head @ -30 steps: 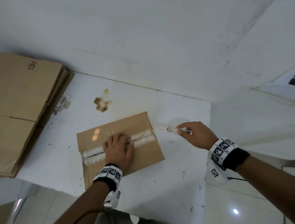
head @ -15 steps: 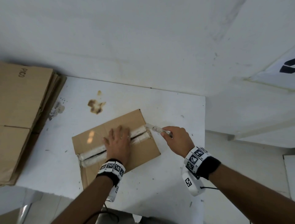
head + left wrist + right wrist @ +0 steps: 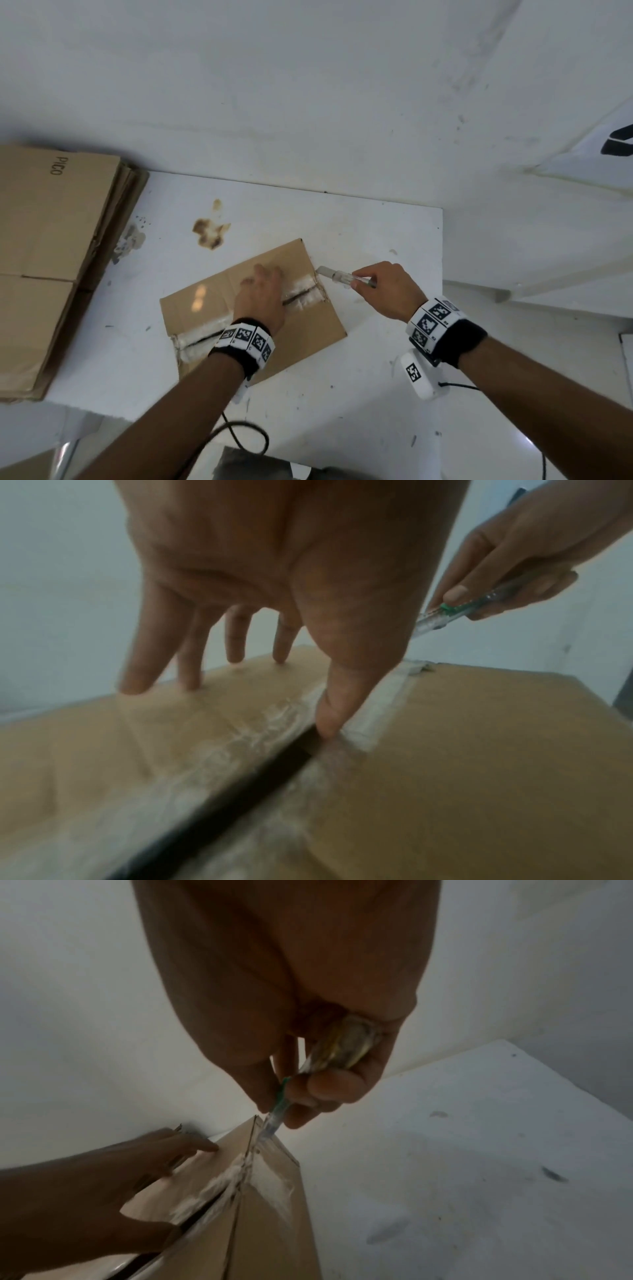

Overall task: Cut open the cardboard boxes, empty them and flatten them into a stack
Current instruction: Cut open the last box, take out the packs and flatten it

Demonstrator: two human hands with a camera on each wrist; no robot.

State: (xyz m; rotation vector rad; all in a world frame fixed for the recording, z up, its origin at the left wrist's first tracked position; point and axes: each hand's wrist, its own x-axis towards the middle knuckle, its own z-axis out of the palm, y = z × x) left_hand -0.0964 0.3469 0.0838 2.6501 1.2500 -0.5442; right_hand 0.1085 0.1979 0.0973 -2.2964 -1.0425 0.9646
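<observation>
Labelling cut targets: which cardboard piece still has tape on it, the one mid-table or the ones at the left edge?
The mid-table cardboard box under the left hand: a whitish tape strip runs along its top seam. The flattened stack at the left edge shows no tape.

A white table [image 3: 359, 394] stands pushed against a white wall [image 3: 308, 85] that is scuffed with grey smudges. The tabletop carries 1 brown stain [image 3: 209, 232] near its far edge and scattered dark specks (plainest in the right wrist view). Pale glossy floor [image 3: 548, 359] shows to the right, with a bright light reflection.
</observation>
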